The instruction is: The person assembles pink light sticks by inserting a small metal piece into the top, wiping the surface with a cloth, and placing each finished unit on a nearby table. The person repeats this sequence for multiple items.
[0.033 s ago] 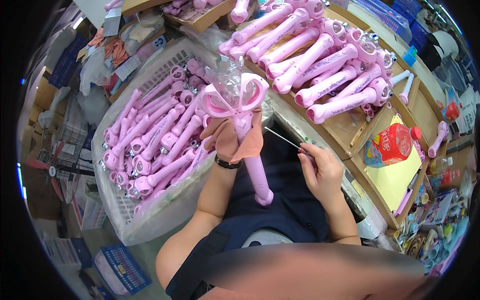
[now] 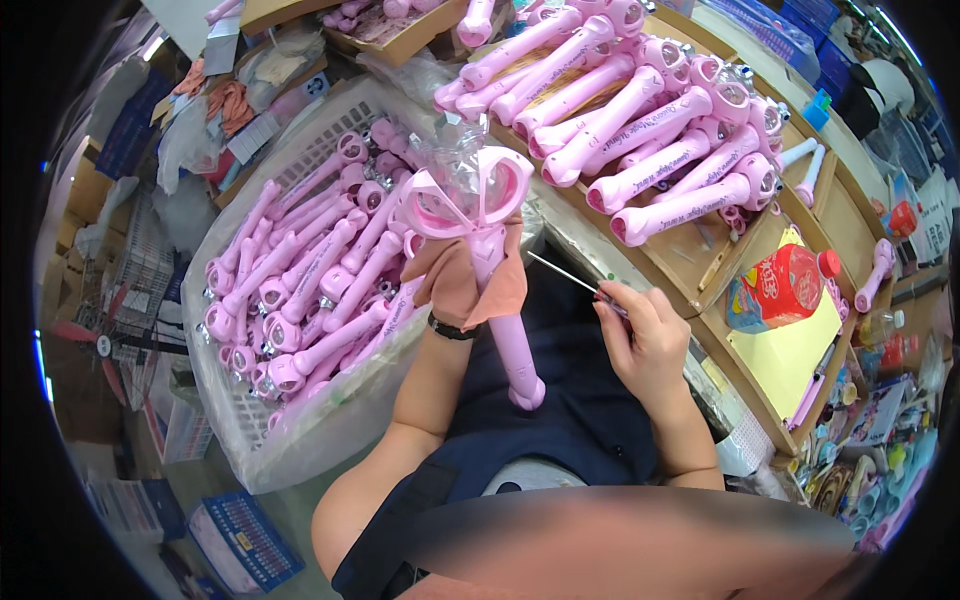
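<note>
Wand (image 2: 512, 350), pink, sits at the right side of the white basket (image 2: 242, 390). Looks light and stiff, probably hollow plastic; smooth shaft may slip, and the head's open loops seem the fragile part. Best hold: the shaft just below the head, where your left hand (image 2: 452, 290) is clamped through a peach cloth (image 2: 500, 290). Your right hand (image 2: 645, 325), apart and farther right of the basket, pinches a thin metal tool (image 2: 565, 273); tip near the cloth, contact unclear. Basket, plastic-lined, holds heaped wands (image 2: 330, 265). Right of the basket, a brown divided tray (image 2: 835, 218) holds more wands, a red bottle (image 2: 785, 285) and yellow paper (image 2: 795, 355). Beyond the basket, a cardboard box (image 2: 420, 38) holds pink pieces (image 2: 375, 18), kind unclear.
</note>
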The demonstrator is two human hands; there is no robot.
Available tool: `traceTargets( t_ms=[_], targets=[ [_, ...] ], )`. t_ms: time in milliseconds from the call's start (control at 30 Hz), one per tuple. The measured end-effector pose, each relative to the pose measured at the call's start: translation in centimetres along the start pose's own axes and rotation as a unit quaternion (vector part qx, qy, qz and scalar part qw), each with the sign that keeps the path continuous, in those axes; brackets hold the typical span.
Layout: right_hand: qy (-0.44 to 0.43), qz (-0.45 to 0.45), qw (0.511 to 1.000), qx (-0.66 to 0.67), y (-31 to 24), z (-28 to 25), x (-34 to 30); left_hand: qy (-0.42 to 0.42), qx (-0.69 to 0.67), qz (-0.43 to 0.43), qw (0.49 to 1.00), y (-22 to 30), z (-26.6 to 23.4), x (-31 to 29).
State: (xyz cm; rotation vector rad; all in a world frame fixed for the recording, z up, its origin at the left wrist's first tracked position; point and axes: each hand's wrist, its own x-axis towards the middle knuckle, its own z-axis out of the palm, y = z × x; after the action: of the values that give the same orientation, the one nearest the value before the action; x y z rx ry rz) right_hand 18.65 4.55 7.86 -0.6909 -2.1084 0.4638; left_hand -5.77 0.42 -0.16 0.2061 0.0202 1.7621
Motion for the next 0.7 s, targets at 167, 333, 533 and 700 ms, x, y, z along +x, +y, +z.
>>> traceTargets(
  t_ms=[167,333,533,700],
  targets=[
    [0.025,-0.067,0.997,-0.029,-1.3,-0.4,2.4,0.020,-0.345,-0.036,0.938,-1.6,3.4,-0.1],
    [0.004,-0.094,0.995,-0.043,-2.1,-0.8,3.1,0.129,-0.332,0.016,0.934,-2.2,6.1,-0.4],
    [0.005,-0.088,0.994,-0.062,-2.7,-2.2,2.8,0.017,-0.469,-0.102,0.877,-2.8,7.2,-1.2],
    [-0.001,-0.100,0.993,-0.063,-2.6,-1.8,2.7,0.049,-0.614,-0.098,0.781,-2.8,6.7,-1.4]
  ],
)
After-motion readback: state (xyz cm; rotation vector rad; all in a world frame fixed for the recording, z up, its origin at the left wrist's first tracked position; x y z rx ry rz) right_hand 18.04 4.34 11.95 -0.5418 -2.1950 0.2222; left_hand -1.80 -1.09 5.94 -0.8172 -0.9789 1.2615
